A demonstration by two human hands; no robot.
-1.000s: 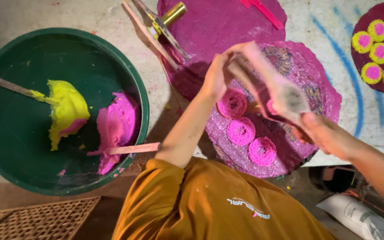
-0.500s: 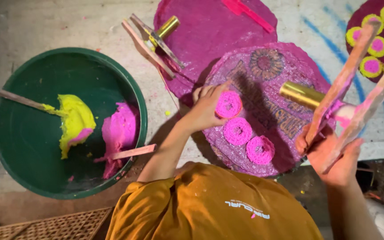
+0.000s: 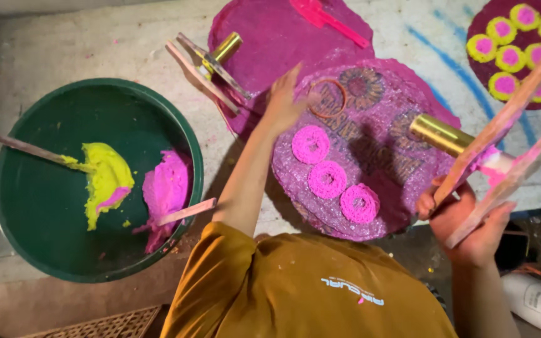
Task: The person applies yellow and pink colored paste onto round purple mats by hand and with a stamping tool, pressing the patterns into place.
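Our right hand (image 3: 471,228) has its grip closed around a wooden press with a brass cylinder (image 3: 502,147), raised over the purple mat (image 3: 383,156). Our left hand (image 3: 286,103), fingers open, touches the mat beside an orange ring (image 3: 328,98). Three pink spirals (image 3: 328,178) lie below; the green basin (image 3: 45,206) sits left.

The left hand (image 3: 286,103) lies spread on the pink mat (image 3: 383,181), fingertips just beside an orange ring (image 3: 328,98). Three pink dough spirals (image 3: 327,179) sit in a slanting row on that mat. The right hand (image 3: 471,222) grips a wooden press (image 3: 502,141) with a brass barrel (image 3: 441,134), held tilted over the mat's edge. A second press (image 3: 211,66) lies on the table. The green tub (image 3: 39,206) holds a yellow dough (image 3: 108,181) and a pink dough (image 3: 165,191), each with a stick in it. Yellow-and-pink spirals (image 3: 515,53) fill another mat at top right.
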